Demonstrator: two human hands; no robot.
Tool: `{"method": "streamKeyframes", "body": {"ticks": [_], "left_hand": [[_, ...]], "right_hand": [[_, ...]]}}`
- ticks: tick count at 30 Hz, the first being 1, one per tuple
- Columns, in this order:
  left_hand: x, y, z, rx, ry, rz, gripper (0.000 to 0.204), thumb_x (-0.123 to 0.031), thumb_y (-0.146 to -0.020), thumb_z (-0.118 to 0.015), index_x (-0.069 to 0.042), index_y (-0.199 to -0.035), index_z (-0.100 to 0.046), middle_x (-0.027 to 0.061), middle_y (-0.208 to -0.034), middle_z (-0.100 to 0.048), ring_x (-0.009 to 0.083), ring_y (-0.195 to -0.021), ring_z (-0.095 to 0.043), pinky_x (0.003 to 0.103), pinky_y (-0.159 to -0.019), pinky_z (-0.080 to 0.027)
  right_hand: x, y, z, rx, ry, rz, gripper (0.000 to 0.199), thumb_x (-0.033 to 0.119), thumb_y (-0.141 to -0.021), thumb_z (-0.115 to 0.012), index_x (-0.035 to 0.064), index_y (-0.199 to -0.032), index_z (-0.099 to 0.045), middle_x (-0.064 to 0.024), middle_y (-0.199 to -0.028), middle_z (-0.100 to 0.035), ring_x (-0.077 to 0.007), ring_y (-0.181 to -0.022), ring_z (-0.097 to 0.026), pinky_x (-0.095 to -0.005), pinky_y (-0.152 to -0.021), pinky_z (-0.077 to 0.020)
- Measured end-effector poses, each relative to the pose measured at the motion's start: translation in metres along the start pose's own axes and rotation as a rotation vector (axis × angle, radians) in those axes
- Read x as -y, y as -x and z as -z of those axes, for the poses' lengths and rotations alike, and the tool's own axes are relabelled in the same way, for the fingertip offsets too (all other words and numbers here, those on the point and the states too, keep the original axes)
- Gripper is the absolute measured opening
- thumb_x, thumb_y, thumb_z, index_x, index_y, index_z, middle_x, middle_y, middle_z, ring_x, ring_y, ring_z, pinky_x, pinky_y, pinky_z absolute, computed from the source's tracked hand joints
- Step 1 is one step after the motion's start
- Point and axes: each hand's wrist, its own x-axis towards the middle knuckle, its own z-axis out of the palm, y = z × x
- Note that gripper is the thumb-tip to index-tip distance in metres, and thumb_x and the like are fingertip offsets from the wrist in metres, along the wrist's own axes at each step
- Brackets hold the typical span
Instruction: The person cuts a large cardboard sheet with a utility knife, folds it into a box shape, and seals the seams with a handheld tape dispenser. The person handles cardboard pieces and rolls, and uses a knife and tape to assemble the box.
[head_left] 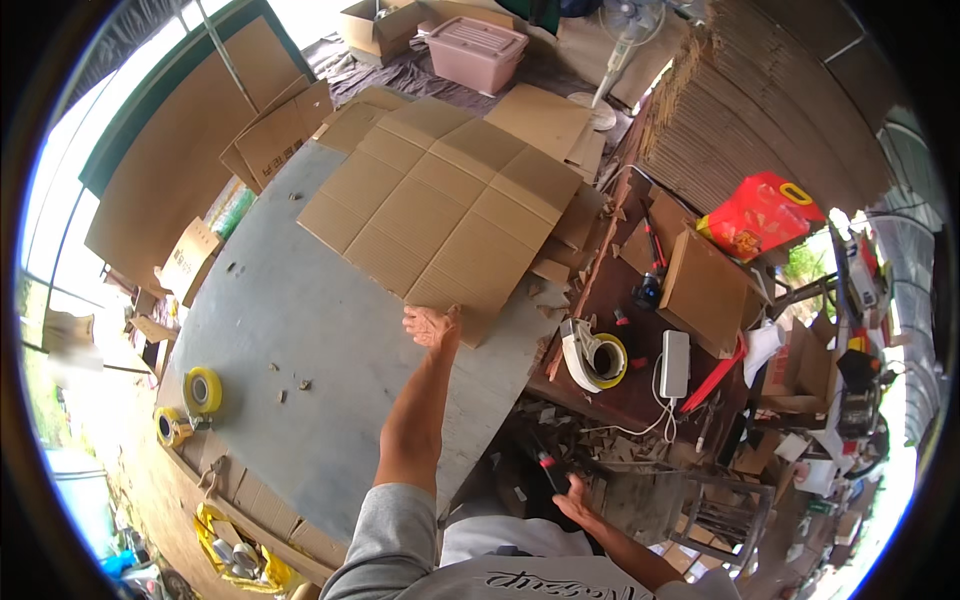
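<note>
A large creased cardboard sheet (440,190) lies on the grey tabletop (290,330). At its near edge is my left hand (432,326), fingers bent and closed on the border; their undersides are hidden. Low beside the table, in front of my body, my right hand (575,502) closes round a slim dark tool with a red part (546,461). Shadow hides its tip, so its exact kind is unclear.
Yellow-rimmed tape rolls (202,390) sit at the table's left edge. On the brown side table (600,290) are a tape dispenser (594,357), a white power strip (675,364) and a cardboard box (704,290). Cardboard scraps (610,445) lie below; stacked cardboard (770,110) stands far right.
</note>
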Motion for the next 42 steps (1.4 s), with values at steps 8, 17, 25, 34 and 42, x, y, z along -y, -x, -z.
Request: {"method": "streamKeyframes", "body": {"ticks": [8,17,25,34,42], "left_hand": [[0.008,-0.057,-0.03,0.134,0.554,-0.063,0.054,-0.028,-0.071,-0.088,0.006,-0.103,-0.061,0.022,-0.1,-0.068,0.0342,-0.094,-0.067,0.035,-0.086,-0.053],[-0.012,-0.001,0.106,0.47,1.095,-0.428,0.019,-0.015,-0.092,-0.069,0.0,-0.083,-0.06,0.0116,-0.083,-0.066,0.022,-0.071,-0.068,0.041,-0.067,-0.063],[0.054,-0.017,0.055,0.345,0.858,-0.133,0.043,-0.041,-0.09,-0.075,-0.007,-0.077,-0.052,0.0075,-0.075,-0.057,0.0221,-0.059,-0.056,0.035,-0.056,-0.049],[0.01,0.038,-0.059,0.136,0.538,0.063,0.084,-0.032,-0.077,-0.088,0.011,-0.131,-0.04,0.0278,-0.131,-0.057,0.0327,-0.114,-0.06,0.042,-0.092,-0.051],[-0.028,-0.012,-0.047,0.36,0.857,-0.443,0.05,-0.034,-0.089,-0.074,-0.005,-0.128,-0.061,0.0098,-0.113,-0.065,0.025,-0.096,-0.062,0.042,-0.072,-0.054]], "right_hand": [[-0.073,0.034,-0.008,-0.111,-0.05,-0.282,0.047,0.019,-0.061,-0.072,-0.0046,-0.098,-0.056,-0.0301,-0.099,-0.063,-0.0442,-0.096,-0.063,-0.0491,-0.083,-0.051],[-0.026,0.009,0.05,-0.162,-0.053,-0.092,0.054,0.026,-0.065,-0.075,-0.004,-0.107,-0.059,-0.0286,-0.109,-0.065,-0.0448,-0.106,-0.062,-0.0503,-0.089,-0.05],[-0.017,-0.015,0.075,-0.215,-0.14,-0.002,0.046,0.025,-0.065,-0.074,-0.0054,-0.096,-0.059,-0.0283,-0.096,-0.066,-0.0448,-0.093,-0.065,-0.0506,-0.08,-0.0514],[-0.095,0.04,0.082,-0.356,-0.21,-0.155,0.036,0.019,-0.061,-0.077,-0.0024,-0.083,-0.058,-0.02,-0.077,-0.063,-0.0353,-0.071,-0.063,-0.0469,-0.066,-0.0497],[-0.166,0.115,0.023,-0.493,-0.315,-0.389,0.033,0.016,-0.057,-0.079,-0.0026,-0.079,-0.062,-0.0203,-0.073,-0.064,-0.0353,-0.07,-0.065,-0.0462,-0.065,-0.0501]]}}
